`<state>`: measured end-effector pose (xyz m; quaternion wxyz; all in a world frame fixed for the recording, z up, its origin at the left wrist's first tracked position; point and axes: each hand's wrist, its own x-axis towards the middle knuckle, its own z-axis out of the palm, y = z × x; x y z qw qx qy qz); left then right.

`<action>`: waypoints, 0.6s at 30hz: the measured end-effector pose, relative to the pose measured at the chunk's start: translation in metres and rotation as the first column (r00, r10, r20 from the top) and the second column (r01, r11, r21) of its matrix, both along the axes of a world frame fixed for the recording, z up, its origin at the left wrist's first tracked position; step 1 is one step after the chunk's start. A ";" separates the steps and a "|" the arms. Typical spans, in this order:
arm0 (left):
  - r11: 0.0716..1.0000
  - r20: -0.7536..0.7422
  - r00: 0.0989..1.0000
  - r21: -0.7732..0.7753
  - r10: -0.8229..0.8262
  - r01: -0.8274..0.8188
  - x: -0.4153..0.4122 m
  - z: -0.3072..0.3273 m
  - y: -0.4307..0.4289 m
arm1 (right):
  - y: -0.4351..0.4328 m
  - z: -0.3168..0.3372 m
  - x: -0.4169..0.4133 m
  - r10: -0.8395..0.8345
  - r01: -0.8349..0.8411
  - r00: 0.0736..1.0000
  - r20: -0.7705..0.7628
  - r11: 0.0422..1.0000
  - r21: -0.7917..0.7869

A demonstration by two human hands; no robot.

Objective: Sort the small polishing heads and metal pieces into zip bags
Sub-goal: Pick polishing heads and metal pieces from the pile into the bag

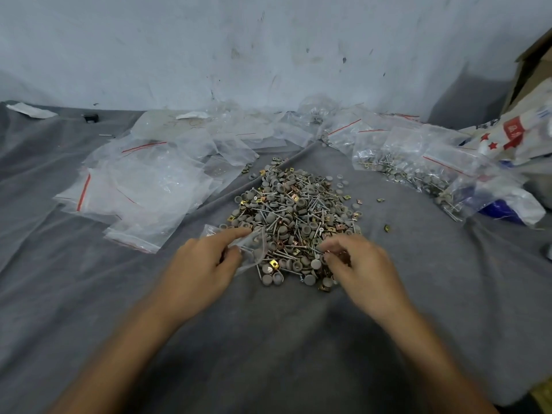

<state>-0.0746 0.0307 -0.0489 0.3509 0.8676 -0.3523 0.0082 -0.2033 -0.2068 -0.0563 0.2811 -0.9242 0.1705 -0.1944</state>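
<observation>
The left hand [206,261] pinches a zip bag [251,249] at the near edge of the pile [295,216] on the grey cloth [418,279], and the right hand [355,264] curls into the pile, holding what I cannot tell; best keep the bag's mouth wide and close.

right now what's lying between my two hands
Head view: the zip bag the left hand grips, then the near edge of the pile of grey heads, screws and brass squares, then the right hand.
</observation>
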 end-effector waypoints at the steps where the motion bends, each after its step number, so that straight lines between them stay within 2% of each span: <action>1: 1.000 -0.002 1.000 0.001 -0.001 0.001 -0.001 0.000 0.000 | -0.004 -0.002 0.000 0.017 -0.019 0.998 -0.063 0.999 -0.030; 3: 1.000 -0.014 1.000 0.003 -0.006 0.006 -0.001 0.000 0.000 | -0.007 -0.005 0.000 0.058 -0.066 0.987 -0.153 0.996 -0.054; 5: 1.000 -0.025 1.000 0.009 -0.006 0.006 0.000 0.001 0.000 | -0.006 -0.008 0.002 0.079 -0.092 0.983 -0.168 0.993 -0.070; 11: 1.000 -0.025 1.000 0.003 -0.004 0.004 0.001 0.002 0.000 | -0.004 -0.012 0.002 0.058 -0.064 0.996 -0.069 0.993 -0.097; 15: 1.000 -0.033 0.999 -0.009 -0.010 0.010 0.001 0.002 0.000 | 0.001 -0.006 0.002 0.025 -0.019 0.998 0.059 0.995 -0.097; 18: 1.000 -0.027 1.000 -0.005 -0.007 0.007 0.000 0.003 0.000 | 0.021 0.006 0.006 0.052 -0.056 0.985 0.167 0.998 0.024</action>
